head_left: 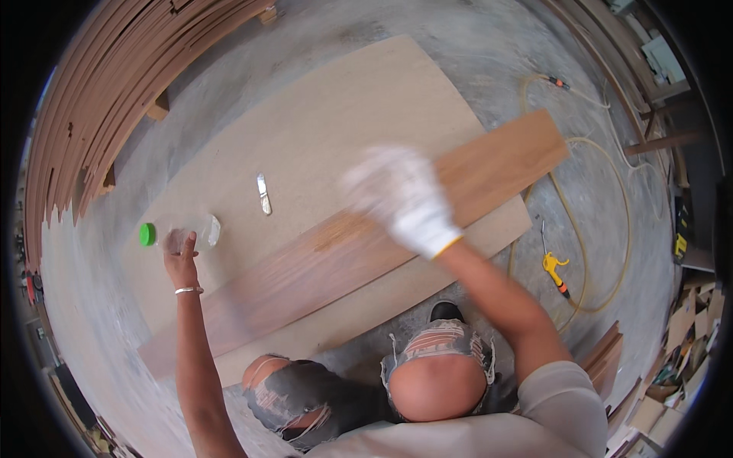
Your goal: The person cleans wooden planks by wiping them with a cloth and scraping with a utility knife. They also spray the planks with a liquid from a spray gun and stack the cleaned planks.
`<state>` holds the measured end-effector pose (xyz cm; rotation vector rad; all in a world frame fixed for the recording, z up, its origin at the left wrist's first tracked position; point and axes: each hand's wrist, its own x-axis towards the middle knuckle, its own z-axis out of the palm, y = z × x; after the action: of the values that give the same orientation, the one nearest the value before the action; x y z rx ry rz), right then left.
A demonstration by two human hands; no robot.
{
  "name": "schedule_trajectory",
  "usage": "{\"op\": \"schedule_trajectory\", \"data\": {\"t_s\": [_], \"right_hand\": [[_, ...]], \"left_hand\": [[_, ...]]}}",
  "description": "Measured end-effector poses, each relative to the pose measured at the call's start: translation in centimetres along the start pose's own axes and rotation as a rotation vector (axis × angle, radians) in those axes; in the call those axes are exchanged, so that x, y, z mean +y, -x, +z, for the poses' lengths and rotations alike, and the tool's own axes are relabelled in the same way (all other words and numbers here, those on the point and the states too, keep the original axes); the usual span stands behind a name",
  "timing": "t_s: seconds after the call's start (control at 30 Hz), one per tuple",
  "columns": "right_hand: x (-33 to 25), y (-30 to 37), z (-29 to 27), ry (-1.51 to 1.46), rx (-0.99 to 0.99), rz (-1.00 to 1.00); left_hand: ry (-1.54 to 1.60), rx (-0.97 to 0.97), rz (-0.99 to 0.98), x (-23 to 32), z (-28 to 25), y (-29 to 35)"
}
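Observation:
A long brown wooden plank (298,271) lies diagonally across a large beige board (305,153) on the floor. Over the plank's middle, my right hand (401,200) wears a white glove with a yellow cuff edge; motion smears its fingers, so its grip is unclear. On the left, my bare left hand (182,259) has its fingers round a clear plastic jar (212,230), with something brownish showing by the fingertips. Beside that hand is a green screw lid (147,233). A silver folding utility knife (263,194) rests on the board between my hands.
Stacked wooden planks (114,99) fill the upper left. At right, a yellow air blow gun (553,263) lies on the floor with its looped yellowish hose (628,221). More short planks (603,359) sit near my right side, and cluttered boxes (687,336) line the right edge.

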<state>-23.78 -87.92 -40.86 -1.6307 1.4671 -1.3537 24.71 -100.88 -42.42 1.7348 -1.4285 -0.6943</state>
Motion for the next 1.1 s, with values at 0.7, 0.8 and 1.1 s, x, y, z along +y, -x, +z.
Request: {"op": "schedule_trajectory", "data": {"t_s": [0.7, 0.8, 1.1], "right_hand": [[-1.7, 1.9, 9.5, 0.205, 0.08, -0.096], [-1.4, 2.8, 12.9, 0.697, -0.314, -0.334], [7.8, 8.9, -15.1, 0.559, 0.115, 0.195]], "left_hand": [[-0.603, -0.433, 0.457, 7.3, 12.3, 4.6], [-0.645, -0.466, 0.446, 7.3, 16.5, 2.3], [-0.41, -0.308, 0.506, 8.3, 15.4, 0.0]]}}
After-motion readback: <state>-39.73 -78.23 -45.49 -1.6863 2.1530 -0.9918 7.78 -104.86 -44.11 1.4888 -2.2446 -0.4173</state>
